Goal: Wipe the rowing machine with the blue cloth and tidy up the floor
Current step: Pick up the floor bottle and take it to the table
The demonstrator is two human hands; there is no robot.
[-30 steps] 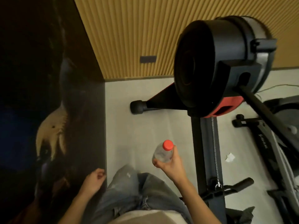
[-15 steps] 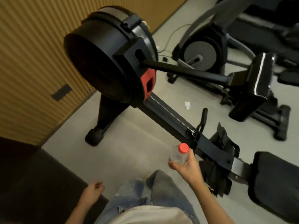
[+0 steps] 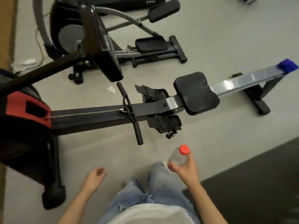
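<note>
Two hands, one busy: our right hand [image 3: 183, 168] has fingers and thumb wrapped round a clear red-capped bottle [image 3: 178, 156], while our left hand [image 3: 95, 176] hangs loosely curled, holding nothing. Blue cloth [image 3: 287, 65] sits on the far rail end of the rowing machine [image 3: 90, 116], well apart from us; a white paper scrap [image 3: 111, 90] lies on the floor [image 3: 226, 38] beyond the rower. Risks: wiping with the bottle unparked could drop it, and the pull handle [image 3: 134, 125] jutting toward our legs could trip us.
</note>
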